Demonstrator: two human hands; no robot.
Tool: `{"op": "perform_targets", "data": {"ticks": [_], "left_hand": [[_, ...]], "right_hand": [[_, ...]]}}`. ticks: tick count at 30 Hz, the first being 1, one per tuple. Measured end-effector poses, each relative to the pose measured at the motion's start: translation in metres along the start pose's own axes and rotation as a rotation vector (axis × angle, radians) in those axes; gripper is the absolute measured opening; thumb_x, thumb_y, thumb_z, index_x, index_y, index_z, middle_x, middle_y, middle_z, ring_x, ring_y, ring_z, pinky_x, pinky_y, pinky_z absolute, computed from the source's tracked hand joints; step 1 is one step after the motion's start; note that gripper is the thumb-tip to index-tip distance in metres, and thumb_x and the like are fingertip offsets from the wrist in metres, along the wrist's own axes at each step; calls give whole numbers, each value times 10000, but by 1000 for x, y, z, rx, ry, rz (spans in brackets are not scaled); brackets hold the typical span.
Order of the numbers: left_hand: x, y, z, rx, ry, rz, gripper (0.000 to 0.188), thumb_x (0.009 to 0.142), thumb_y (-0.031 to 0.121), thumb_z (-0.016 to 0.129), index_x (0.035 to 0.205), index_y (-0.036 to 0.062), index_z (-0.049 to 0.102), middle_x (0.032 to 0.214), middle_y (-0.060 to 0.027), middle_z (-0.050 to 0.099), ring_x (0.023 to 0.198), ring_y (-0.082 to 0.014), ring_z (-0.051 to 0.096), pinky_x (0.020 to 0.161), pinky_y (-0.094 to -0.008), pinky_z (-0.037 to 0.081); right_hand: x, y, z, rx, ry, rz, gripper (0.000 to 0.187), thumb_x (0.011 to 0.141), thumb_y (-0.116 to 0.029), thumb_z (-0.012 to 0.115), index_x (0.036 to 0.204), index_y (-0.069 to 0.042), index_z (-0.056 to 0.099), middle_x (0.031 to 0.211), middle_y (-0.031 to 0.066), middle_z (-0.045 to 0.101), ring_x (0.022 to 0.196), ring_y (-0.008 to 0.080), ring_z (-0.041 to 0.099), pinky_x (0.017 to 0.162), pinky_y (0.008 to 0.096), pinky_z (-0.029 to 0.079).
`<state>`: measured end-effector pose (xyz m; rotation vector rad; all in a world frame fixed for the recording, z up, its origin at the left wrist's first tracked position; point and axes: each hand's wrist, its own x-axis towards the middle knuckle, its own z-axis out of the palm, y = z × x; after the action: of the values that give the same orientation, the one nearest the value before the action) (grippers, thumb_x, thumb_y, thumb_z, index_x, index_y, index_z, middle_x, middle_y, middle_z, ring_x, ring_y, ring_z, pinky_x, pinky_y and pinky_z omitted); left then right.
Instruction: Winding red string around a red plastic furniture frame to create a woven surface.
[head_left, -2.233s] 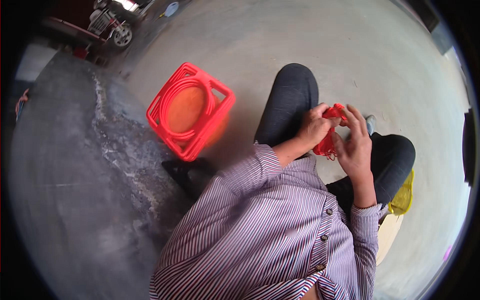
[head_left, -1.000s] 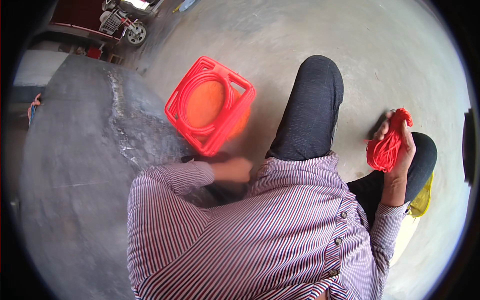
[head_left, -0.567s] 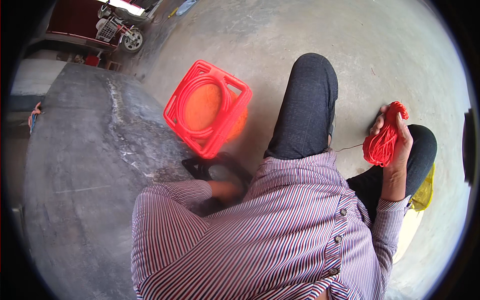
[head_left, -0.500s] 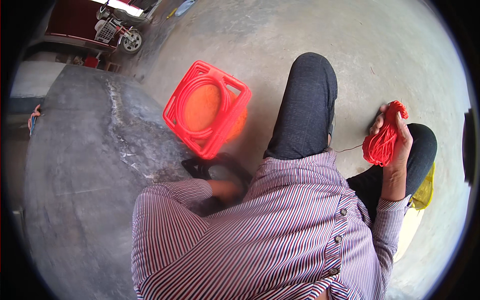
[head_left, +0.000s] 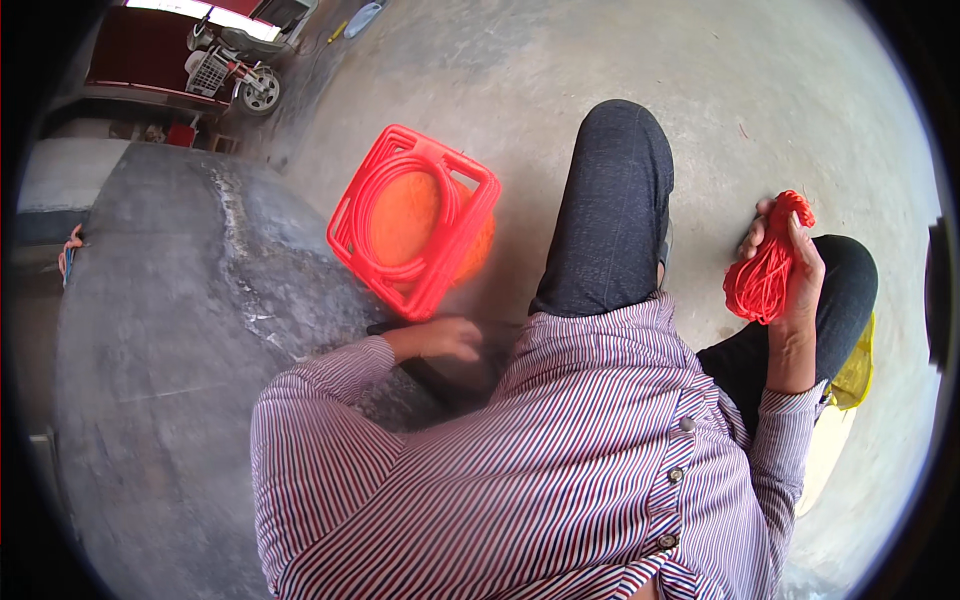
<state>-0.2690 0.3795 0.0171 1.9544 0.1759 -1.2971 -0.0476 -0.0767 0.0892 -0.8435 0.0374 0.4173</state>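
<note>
My right hand (head_left: 802, 262) is closed round a hank of red cord (head_left: 760, 280), held above my bent right leg. The strands loop below the fingers and bunch together at the top. My left hand (head_left: 450, 340) is low beside my left thigh, smeared by motion, so its fingers cannot be made out. Just beyond it is a stack of red plastic square frames (head_left: 355, 215) with round rings inside. An orange rounded mass (head_left: 405, 220) shows through the rings and bulges out at the right side.
A dark grey slab (head_left: 150, 300) with a rough, pale streak extends along my left. Beside my right leg is a yellow bag-like thing (head_left: 853, 375) over something pale. A motorbike (head_left: 240, 75) with a basket stands at the far left on the concrete floor (head_left: 760, 80).
My left hand has come up and forward from beside my body, toward the red frames. My right hand still holds the cord, slightly higher. A thin strand that trailed leftward no longer shows.
</note>
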Motion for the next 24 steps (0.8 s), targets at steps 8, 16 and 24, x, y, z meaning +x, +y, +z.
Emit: {"op": "perform_targets", "data": {"ticks": [8,16,24], "left_hand": [[11,51,-36,-477,90,78,651,906,456,491,1310,-55,463,1067,-86,580,907,-133,557,847,-279,454],[22,101,-39,-1108,140,331,682,884,500,543,1290,-43,462,973,-84,557,767,-158,554,582,-269,469],[42,191,-23,-971,357,746,847,821,583,619,1364,-18,374,1017,-45,473,686,-108,438,558,-225,371]], "right_hand": [[-2,-2,-3,-13,13,-10,349,956,-295,502,1109,16,545,774,81,620,660,167,615,619,272,520],[-3,-2,-2,-62,15,-26,328,862,-181,639,1104,16,538,753,81,606,659,162,605,619,268,500],[-2,-2,2,-81,15,19,330,797,-135,659,1068,20,554,714,81,601,612,162,594,603,264,480]]}}
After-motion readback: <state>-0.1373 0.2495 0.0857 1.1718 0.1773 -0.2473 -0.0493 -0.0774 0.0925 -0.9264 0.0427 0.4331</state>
